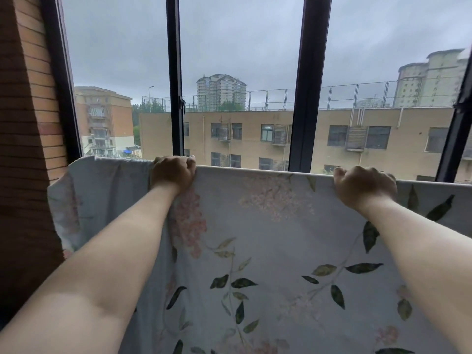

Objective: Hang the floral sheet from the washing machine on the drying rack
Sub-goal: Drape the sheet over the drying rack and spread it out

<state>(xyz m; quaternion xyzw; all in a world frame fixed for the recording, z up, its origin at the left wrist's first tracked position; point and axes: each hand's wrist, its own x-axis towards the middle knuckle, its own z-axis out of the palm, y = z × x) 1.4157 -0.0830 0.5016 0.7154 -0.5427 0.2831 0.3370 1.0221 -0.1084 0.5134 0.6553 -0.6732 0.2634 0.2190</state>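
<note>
Both bare forearms are stretched forward and upward from the lower corners of the view, well apart, with the wrists bent slightly back. The left hand (pixel 173 173) is curled into a fist around the top edge of the pale grey-blue fabric sheet printed with pink blossoms and dark green leaves (pixel 268 251). Its knuckles are turned upward and its fingers are folded over the far side of the cloth. The right hand (pixel 364 186) is closed in the same way on the same edge, with the thumb tucked at its left side. The sheet is held up in front of the person and hangs down to fill the lower half of the view. Between the two hands its top edge is drawn taut and nearly straight, and it runs on level past the right hand to the picture's border. Left of the left hand the cloth is gathered into folds, and a loose corner sags just beside the orange-brown brick wall (pixel 30 98). Whether a rail lies under the top fold cannot be told. Above the edge, open room is left up to the dark-framed window (pixel 175 72), through which a beige block of flats (pixel 255 134) is seen under a grey sky.
</note>
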